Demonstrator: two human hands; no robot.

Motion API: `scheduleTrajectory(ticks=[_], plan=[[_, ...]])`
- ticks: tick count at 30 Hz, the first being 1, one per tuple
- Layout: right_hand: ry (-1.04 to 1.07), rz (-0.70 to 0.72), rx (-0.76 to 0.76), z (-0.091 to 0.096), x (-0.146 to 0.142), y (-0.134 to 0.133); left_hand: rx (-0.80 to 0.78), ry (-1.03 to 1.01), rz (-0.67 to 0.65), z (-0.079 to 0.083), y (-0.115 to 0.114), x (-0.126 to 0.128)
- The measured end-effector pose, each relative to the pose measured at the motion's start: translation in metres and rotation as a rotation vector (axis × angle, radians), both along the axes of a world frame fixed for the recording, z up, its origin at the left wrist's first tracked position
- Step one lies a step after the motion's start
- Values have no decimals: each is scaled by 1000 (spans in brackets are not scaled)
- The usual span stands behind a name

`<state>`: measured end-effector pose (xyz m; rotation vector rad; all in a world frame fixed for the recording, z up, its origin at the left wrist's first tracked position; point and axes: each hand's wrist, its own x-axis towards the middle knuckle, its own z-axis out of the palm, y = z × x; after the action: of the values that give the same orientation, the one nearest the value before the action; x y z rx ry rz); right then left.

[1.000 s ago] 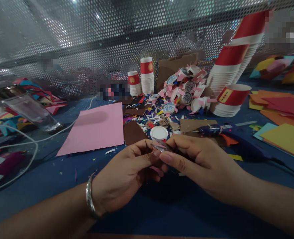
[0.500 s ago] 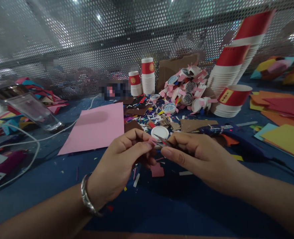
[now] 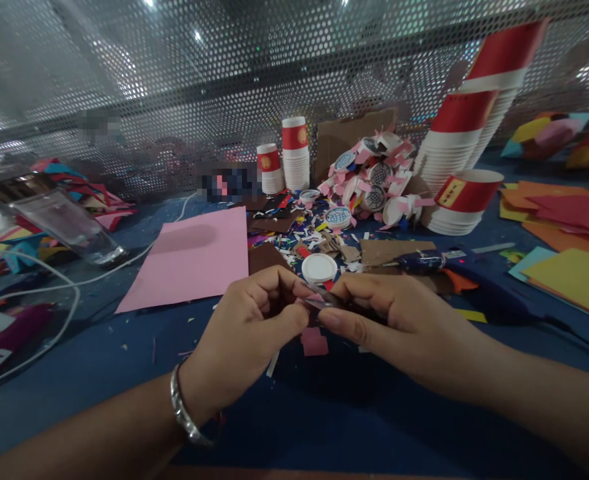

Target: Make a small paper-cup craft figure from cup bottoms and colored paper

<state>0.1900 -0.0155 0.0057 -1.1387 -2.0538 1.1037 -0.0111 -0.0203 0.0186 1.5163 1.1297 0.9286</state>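
Observation:
My right hand (image 3: pixel 389 320) is closed around small scissors (image 3: pixel 319 299), whose metal blades point left toward my other hand. Between its thumb and fingers, my left hand (image 3: pixel 259 320) pinches a small piece of pink paper (image 3: pixel 310 297), mostly hidden by the fingertips and the blades. Just beyond the hands lies a round white lid (image 3: pixel 319 268). On the blue table below the fingers rests a small pink paper piece (image 3: pixel 314 341). A large pink sheet (image 3: pixel 189 257) lies to the left.
Paper scraps (image 3: pixel 319 237) litter the middle. Behind them is a heap of decorated lids (image 3: pixel 369 177). Stacked paper cups (image 3: pixel 454 133) stand at the right, near a dark glue gun (image 3: pixel 484 280) and coloured paper (image 3: pixel 574 280). A glass bottle (image 3: pixel 69 220) and a white cable (image 3: pixel 139 255) are left.
The scissor blades have come closer together over the pink paper. My left hand has shifted slightly right, and the two hands are nearer each other.

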Motion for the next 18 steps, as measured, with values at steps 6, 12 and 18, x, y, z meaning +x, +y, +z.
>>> scheduleTrajectory(ticks=[6,12,18], plan=[[-6,8,18,1,0,0,-22,27,10,1,0,0],[-16,11,39,1,0,0,-13,18,-1,3,0,0],[-26,14,69,0,0,0,-39,7,-2,2,2,-1]])
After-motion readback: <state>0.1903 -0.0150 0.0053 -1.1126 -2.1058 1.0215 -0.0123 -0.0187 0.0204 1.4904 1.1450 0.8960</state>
